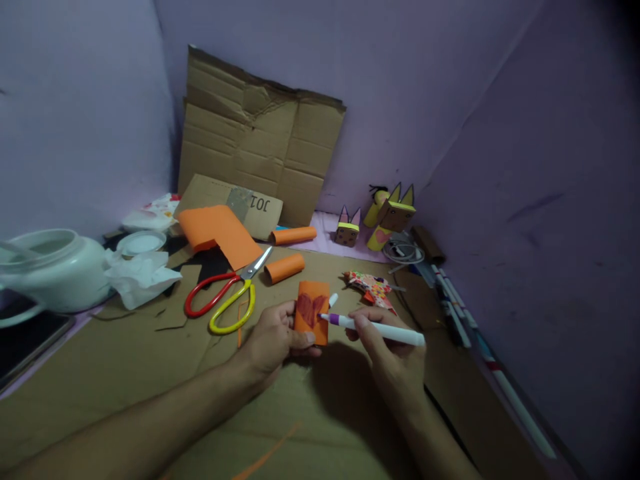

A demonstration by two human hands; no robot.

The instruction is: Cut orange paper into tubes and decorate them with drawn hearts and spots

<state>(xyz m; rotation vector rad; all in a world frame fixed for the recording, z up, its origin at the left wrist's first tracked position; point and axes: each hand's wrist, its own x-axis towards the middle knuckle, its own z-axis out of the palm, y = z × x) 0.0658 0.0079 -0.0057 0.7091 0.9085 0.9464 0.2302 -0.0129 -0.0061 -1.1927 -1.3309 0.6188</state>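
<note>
My left hand [277, 340] is closed around an orange paper roll [314, 287], held upright with its front toward me. A dark purple heart is drawn on that front. Between the fingers of my right hand [393, 353] lies a white marker [395, 332] with a purple tip end, pointing left and meeting the right side of the heart. Behind the roll a small white piece, perhaps the marker's cap, shows beside my left fingers. Left of my hands rest scissors [247, 275] with one red and one yellow handle, blades apart.
Two orange paper rolls [285, 268] and an orange sheet [220, 230] lie farther back. Paper animal figures [347, 230] stand by the wall. A white teapot [65, 273] and crumpled tissue [143, 277] are at left; markers [450, 300] line the right edge. Cardboard [260, 133] leans behind.
</note>
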